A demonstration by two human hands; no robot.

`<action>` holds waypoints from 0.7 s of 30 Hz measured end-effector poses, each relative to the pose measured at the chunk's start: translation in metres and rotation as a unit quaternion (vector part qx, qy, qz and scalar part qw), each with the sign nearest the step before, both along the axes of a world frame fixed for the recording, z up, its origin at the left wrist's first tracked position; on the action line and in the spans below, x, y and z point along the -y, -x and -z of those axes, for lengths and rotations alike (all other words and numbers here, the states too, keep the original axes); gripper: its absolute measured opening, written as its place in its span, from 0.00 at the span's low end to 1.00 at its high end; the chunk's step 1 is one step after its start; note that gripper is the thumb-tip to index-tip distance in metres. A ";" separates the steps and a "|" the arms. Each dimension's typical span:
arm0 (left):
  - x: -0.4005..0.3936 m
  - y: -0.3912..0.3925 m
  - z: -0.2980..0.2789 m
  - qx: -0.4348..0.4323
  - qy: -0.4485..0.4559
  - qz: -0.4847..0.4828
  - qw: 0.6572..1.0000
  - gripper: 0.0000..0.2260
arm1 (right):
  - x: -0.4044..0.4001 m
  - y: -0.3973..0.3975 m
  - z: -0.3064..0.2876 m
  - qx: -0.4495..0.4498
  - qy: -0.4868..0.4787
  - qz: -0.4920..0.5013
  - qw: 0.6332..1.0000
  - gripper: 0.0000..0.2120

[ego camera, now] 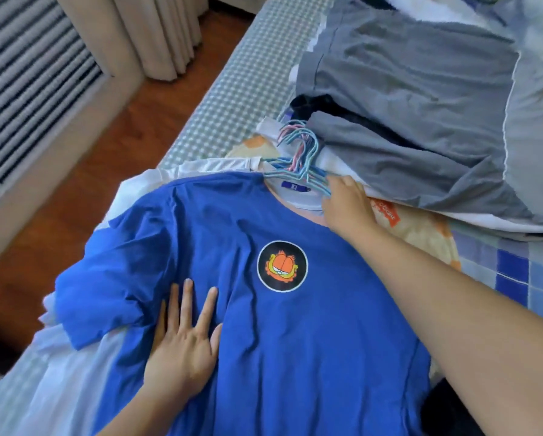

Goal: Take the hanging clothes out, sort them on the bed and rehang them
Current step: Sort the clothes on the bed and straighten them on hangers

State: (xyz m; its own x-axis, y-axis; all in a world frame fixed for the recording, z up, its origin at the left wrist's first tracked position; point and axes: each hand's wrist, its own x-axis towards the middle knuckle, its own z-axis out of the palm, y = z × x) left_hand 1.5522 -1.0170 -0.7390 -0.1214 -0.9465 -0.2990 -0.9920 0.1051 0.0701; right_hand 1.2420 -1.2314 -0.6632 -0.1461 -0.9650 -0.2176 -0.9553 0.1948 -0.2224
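A blue T-shirt (295, 335) with a round cartoon-cat badge lies flat on top of a stack of white shirts (59, 382) on the bed. My left hand (185, 341) presses flat on the blue shirt's left side, fingers straight and spread. My right hand (345, 206) reaches to the shirt's collar, where its fingers curl around the bundle of blue and pink wire hangers (298, 158). The hooks of those hangers point away from me. Grey garments (405, 105) lie piled beyond the hangers.
The bed (232, 99) has a checked edge and a blue patchwork cover (512, 269) at the right. A wooden floor (106, 146), curtains (157, 33) and a slatted vent (27, 67) lie to the left. Dark cloth (449, 407) shows at the lower right.
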 end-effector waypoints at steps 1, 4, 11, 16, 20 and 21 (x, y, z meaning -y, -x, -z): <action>0.000 0.000 0.003 -0.005 0.003 0.003 1.000 0.30 | 0.009 -0.001 0.007 -0.018 0.004 -0.007 1.000 0.15; 0.001 0.000 0.006 -0.020 0.000 -0.003 1.000 0.31 | 0.015 0.000 0.011 -0.105 0.039 -0.050 0.992 0.09; 0.008 0.000 -0.006 -0.042 -0.079 -0.019 0.996 0.31 | -0.031 -0.009 -0.031 0.081 0.086 0.024 0.993 0.07; 0.029 0.015 -0.070 -0.077 -0.166 -0.055 0.982 0.32 | -0.128 -0.034 -0.102 0.205 -0.093 -0.053 0.973 0.07; 0.017 0.027 -0.193 -0.375 -0.054 -0.221 0.899 0.07 | -0.171 -0.035 -0.168 0.299 -0.082 -0.019 0.950 0.11; 0.007 0.028 -0.226 -0.417 -0.002 -0.249 0.874 0.09 | -0.179 -0.032 -0.191 0.315 -0.061 -0.010 0.947 0.13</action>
